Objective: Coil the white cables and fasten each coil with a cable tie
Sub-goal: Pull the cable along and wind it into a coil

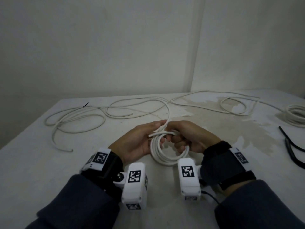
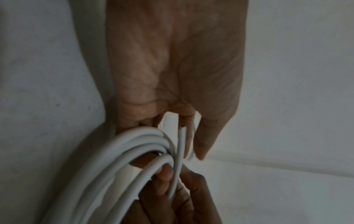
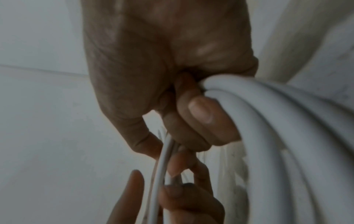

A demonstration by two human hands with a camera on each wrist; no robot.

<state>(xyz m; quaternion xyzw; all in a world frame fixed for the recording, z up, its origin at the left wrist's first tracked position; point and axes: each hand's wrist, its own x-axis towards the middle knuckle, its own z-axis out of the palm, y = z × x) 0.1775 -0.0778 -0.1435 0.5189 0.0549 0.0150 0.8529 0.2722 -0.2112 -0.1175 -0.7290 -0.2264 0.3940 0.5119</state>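
Wrist-worn cameras frame coiling underway: right hand clenches the white coil; left hand, fingers extended, guides the next loop from loose cable beyond.

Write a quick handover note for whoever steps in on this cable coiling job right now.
Right hand: grip closed round the part-wound coil, held just above the table.
Left hand: fingers fairly straight, steadying the coil's top and the strand feeding in.
Loose white cable trails from the hands over the far table.
Another wound coil lies far right; whether it is tied cannot be seen. Black cable ties lie right of the hands.
Done: several loops wound.
Left: wind in the loose cable, then tie.
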